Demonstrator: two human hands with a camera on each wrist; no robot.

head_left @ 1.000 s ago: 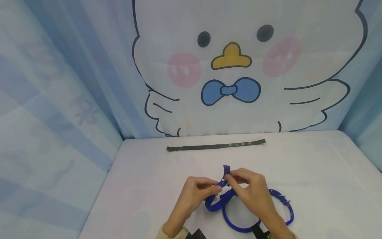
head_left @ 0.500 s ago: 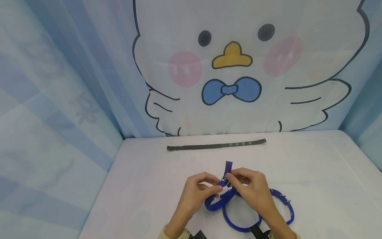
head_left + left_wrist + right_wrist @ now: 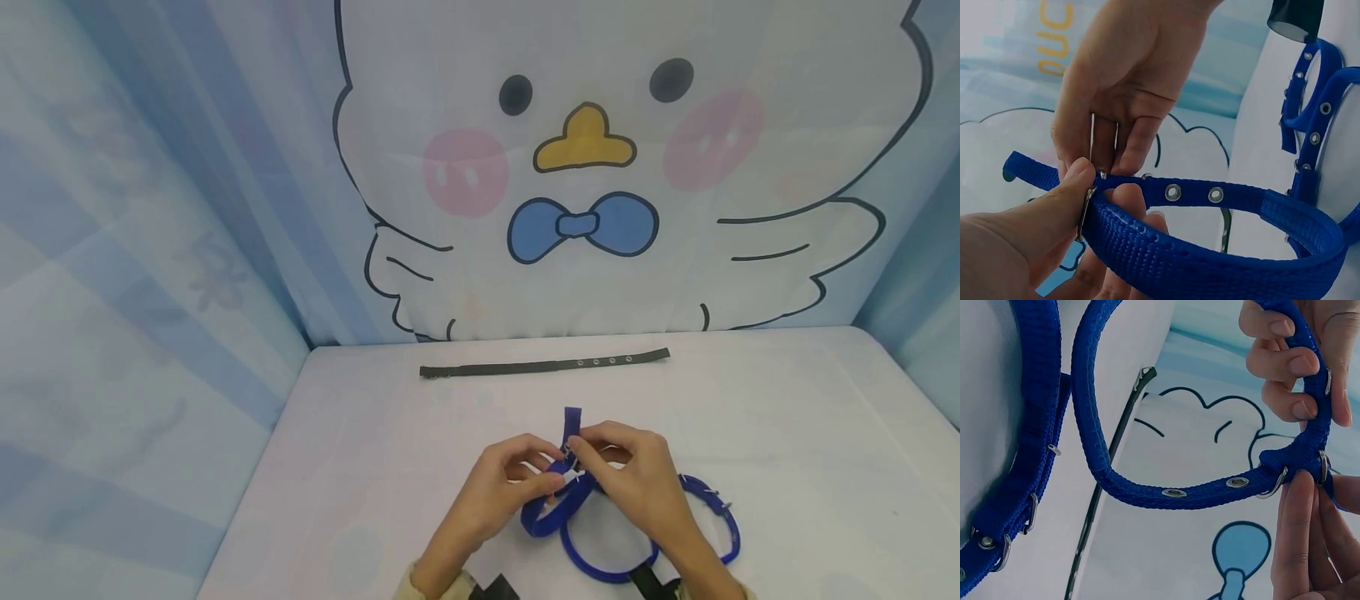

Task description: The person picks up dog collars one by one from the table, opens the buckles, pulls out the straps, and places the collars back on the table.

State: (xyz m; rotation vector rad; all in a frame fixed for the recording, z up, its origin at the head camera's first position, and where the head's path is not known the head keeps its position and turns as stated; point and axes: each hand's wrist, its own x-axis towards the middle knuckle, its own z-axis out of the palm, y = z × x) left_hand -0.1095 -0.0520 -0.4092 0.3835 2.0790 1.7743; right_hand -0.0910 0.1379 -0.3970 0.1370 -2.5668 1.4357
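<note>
My left hand (image 3: 504, 492) pinches a blue webbing pet collar (image 3: 546, 523) between thumb and fingers, beside its metal buckle (image 3: 1087, 212). Opposite it, my right hand (image 3: 633, 479) grips the same collar at the buckle, with fingertips on the strap. The collar is bent into a loop, and its free end (image 3: 572, 421) sticks up past the buckle. Silver eyelets (image 3: 1215, 195) show along the strap in the left wrist view. Fingers partly cover the place where strap and buckle meet.
Blue collar loops lie on the white table below my right hand: a left loop (image 3: 600, 575) and a right loop (image 3: 726, 521), partly hidden by the forearm. Farther back lies a straight dark green strap (image 3: 517, 368) with eyelets. A cartoon-printed curtain (image 3: 585, 292) hangs behind the table.
My left hand has shifted slightly right, closer to the right hand, its fingers now nearer the buckle. The collar's free end stands a little higher than a second ago. The other straps stay put.
</note>
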